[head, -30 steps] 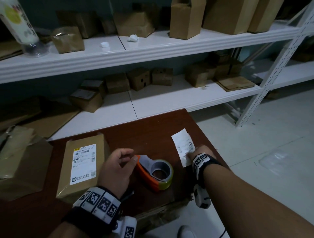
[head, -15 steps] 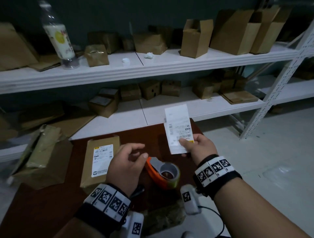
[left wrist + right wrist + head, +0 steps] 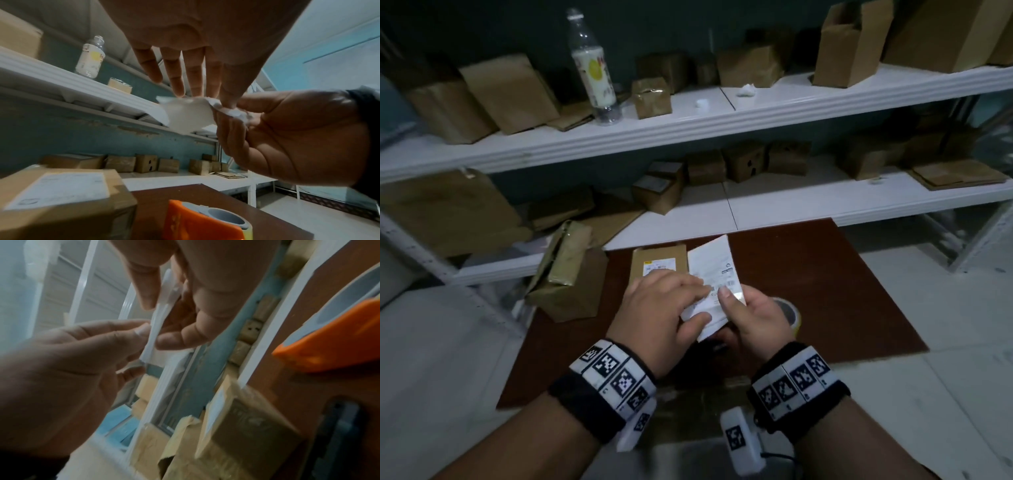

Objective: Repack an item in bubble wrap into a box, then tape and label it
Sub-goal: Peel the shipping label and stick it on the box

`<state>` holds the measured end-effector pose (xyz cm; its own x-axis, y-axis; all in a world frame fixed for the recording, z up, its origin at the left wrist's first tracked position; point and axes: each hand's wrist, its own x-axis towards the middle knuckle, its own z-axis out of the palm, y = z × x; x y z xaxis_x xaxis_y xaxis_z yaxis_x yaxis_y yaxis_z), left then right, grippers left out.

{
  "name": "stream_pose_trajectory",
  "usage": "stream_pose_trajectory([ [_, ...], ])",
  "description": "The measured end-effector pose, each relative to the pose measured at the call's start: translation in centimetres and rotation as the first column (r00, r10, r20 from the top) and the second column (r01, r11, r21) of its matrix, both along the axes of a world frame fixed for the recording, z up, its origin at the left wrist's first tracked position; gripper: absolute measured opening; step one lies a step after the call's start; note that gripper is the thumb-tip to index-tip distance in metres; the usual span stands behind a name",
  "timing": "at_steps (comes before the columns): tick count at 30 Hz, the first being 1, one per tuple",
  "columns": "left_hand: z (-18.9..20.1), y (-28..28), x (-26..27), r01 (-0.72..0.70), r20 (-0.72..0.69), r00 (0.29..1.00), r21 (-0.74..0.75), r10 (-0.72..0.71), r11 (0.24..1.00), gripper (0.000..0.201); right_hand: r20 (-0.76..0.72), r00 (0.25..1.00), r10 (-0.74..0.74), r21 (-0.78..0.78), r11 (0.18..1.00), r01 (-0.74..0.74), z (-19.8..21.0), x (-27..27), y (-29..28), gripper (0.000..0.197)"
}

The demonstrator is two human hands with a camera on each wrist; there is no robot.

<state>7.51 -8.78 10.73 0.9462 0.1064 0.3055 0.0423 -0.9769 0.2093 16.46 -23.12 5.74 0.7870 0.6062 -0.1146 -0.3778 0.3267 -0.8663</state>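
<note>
A white shipping label (image 3: 714,270) is held up over the brown table (image 3: 825,291) by both hands. My left hand (image 3: 700,303) pinches its lower left edge between thumb and fingers. My right hand (image 3: 736,308) grips its right edge, thumb on the printed face. In the left wrist view the label (image 3: 187,113) looks creased where the right hand (image 3: 287,138) holds it. A taped cardboard box (image 3: 657,260) with a label on top lies on the table just behind the hands. The orange tape dispenser (image 3: 201,224) sits under the hands, mostly hidden in the head view.
A crumpled, opened cardboard box (image 3: 568,277) stands at the table's left edge. White shelves (image 3: 756,113) behind the table carry several cardboard boxes and a plastic bottle (image 3: 594,72). Pale floor lies to the right of the table.
My right hand lifted the label off the table and brought it to the middle. My left hand rose from beside the tape dispenser and took hold of the label.
</note>
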Motion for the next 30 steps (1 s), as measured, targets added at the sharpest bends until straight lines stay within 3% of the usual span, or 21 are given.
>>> stream_pose_trajectory([
  [3, 0.4, 0.9, -0.6, -0.035, 0.019, 0.999, -0.064, 0.037, 0.997, 0.039, 0.015, 0.996, 0.088, 0.068, 0.994, -0.089, 0.1, -0.1, 0.8, 0.028],
  [7, 0.4, 1.8, -0.5, -0.058, 0.035, 0.997, -0.284, 0.071, 0.957, 0.034, 0.033, 0.989, 0.142, 0.098, 0.985, -0.145, -0.6, 0.1, 1.4, 0.031],
  [10, 0.4, 2.0, 0.0, -0.067, -0.009, 0.998, -0.399, 0.069, 0.915, 0.025, 0.080, 0.992, 0.097, 0.022, 0.995, -0.099, -1.1, 0.6, 1.4, 0.026],
  [13, 0.6, 1.8, 0.4, -0.088, -0.077, 0.995, -0.487, 0.058, 0.869, 0.011, 0.180, 0.983, 0.043, -0.091, 0.996, -0.027, -0.9, 1.0, 0.8, 0.006],
  [15, 0.8, 1.6, 0.8, -0.121, -0.136, 0.989, -0.551, 0.055, 0.826, 0.005, 0.241, 0.970, 0.026, -0.135, 0.991, 0.007, -0.8, 1.2, 0.4, 0.011],
  [23, 1.3, 1.6, 2.1, -0.217, -0.256, 0.966, -0.698, 0.045, 0.683, 0.026, 0.373, 0.927, 0.045, -0.231, 0.972, 0.046, -0.9, 1.8, -0.1, 0.015],
  [30, 1.5, 1.1, 2.2, -0.197, -0.245, 0.969, -0.679, 0.034, 0.707, 0.023, 0.418, 0.906, 0.073, -0.229, 0.973, 0.027, -1.1, 1.7, -0.5, 0.018],
])
